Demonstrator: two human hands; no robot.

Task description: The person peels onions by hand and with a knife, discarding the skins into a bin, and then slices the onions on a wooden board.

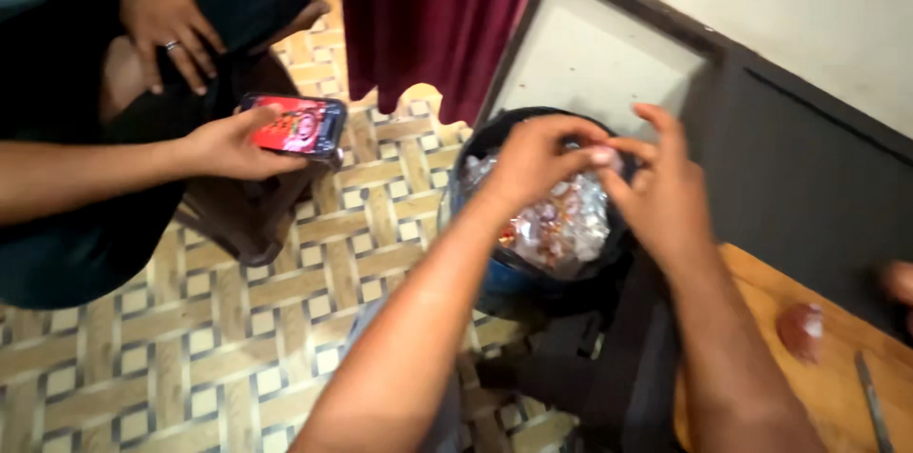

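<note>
Head view. The left hand (537,160) and right hand (661,189) meet above a dark round bin (514,272) standing on the patterned floor (238,339) and filled with crumpled shiny wrappers (566,225). Both grips are pressed together at the fingertips, apparently pinching one small item between them; blur hides what it is. At right, a wooden tabletop (761,320) carries a knife (870,401). At left, another person's hand (228,144) holds a phone (295,125).

A rectangular phone screen (297,124) glows red at left; crumpled clear wrappers (561,220) fill the bin.
</note>
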